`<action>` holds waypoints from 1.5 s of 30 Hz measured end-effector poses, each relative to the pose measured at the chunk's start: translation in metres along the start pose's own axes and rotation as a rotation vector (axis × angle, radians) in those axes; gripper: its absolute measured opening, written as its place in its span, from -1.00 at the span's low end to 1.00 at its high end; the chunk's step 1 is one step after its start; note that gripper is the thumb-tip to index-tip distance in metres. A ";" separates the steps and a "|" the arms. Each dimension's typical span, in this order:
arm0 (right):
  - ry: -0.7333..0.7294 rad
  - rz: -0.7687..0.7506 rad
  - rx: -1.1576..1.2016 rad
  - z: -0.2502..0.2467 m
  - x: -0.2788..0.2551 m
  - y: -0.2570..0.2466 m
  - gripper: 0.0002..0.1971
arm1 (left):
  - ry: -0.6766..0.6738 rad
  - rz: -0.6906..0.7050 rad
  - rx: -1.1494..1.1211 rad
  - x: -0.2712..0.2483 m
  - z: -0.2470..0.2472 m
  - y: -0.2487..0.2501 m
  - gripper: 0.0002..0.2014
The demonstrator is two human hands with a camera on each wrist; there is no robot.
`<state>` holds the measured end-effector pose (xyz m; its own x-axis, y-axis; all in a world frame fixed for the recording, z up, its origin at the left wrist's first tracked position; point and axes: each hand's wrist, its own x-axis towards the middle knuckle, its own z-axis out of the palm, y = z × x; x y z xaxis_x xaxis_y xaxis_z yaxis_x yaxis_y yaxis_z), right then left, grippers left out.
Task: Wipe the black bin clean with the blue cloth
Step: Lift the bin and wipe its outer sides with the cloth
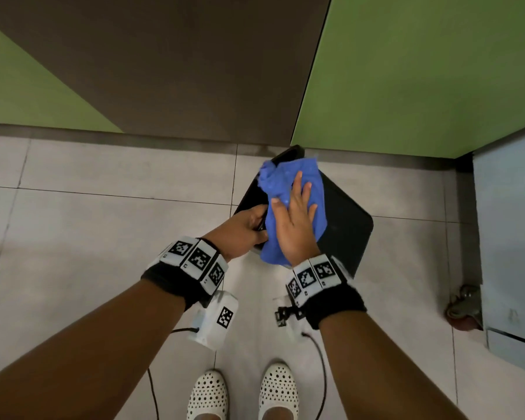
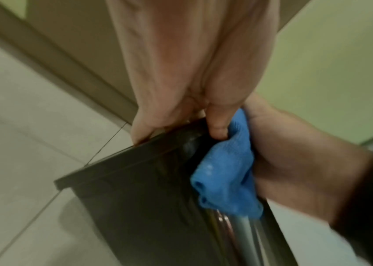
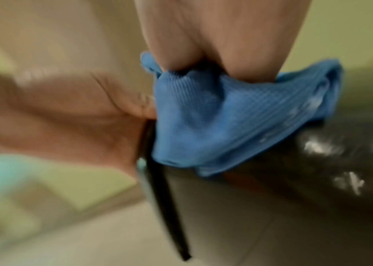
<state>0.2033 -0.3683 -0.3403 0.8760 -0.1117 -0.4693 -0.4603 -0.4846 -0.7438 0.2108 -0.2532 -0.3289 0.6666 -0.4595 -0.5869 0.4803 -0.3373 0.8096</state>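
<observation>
The black bin (image 1: 346, 219) stands tilted on the tiled floor by the wall. My left hand (image 1: 259, 225) grips its near-left rim, fingers curled over the edge (image 2: 176, 124). The blue cloth (image 1: 288, 177) lies spread over the bin's upper face. My right hand (image 1: 294, 201) presses it down with straight, spread fingers. In the left wrist view the cloth (image 2: 224, 172) bunches against the bin's dark wall (image 2: 135, 189). The right wrist view is blurred and shows the cloth (image 3: 226, 117) under my palm on the glossy bin (image 3: 294, 180).
Green and brown wall panels (image 1: 406, 71) rise right behind the bin. A pale blue cabinet (image 1: 509, 237) on a castor (image 1: 464, 307) stands close on the right. My white shoes (image 1: 243, 395) are near the bin's front. Tiled floor (image 1: 88, 237) stretches to the left.
</observation>
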 end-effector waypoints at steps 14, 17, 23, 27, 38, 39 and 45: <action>0.187 0.168 0.079 -0.037 0.012 0.003 -0.34 | 0.037 0.142 0.340 0.004 0.005 0.003 -0.63; 0.190 0.065 0.001 -0.018 -0.004 0.030 -0.29 | -0.018 0.158 0.307 0.000 0.010 0.004 -0.64; 0.389 0.391 0.041 -0.036 0.019 0.078 -0.35 | 0.016 0.100 0.319 -0.003 -0.002 -0.004 -0.65; 0.439 0.616 0.175 -0.052 0.011 0.102 -0.35 | -0.034 0.069 0.292 -0.007 -0.004 -0.002 -0.61; 0.597 0.524 0.430 -0.019 -0.023 0.100 -0.42 | 0.103 -0.054 0.205 0.024 0.006 0.055 -0.75; 0.636 0.465 0.448 -0.016 -0.026 0.101 -0.42 | 0.142 -0.050 0.215 0.025 0.009 0.058 -0.74; 0.668 0.213 0.411 -0.017 -0.045 0.097 -0.29 | 0.230 0.003 0.318 0.020 0.015 0.061 -0.63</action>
<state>0.1220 -0.4255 -0.3834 0.6047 -0.7228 -0.3344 -0.5296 -0.0514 -0.8467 0.2451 -0.2948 -0.2910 0.7954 -0.2768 -0.5392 0.3018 -0.5907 0.7484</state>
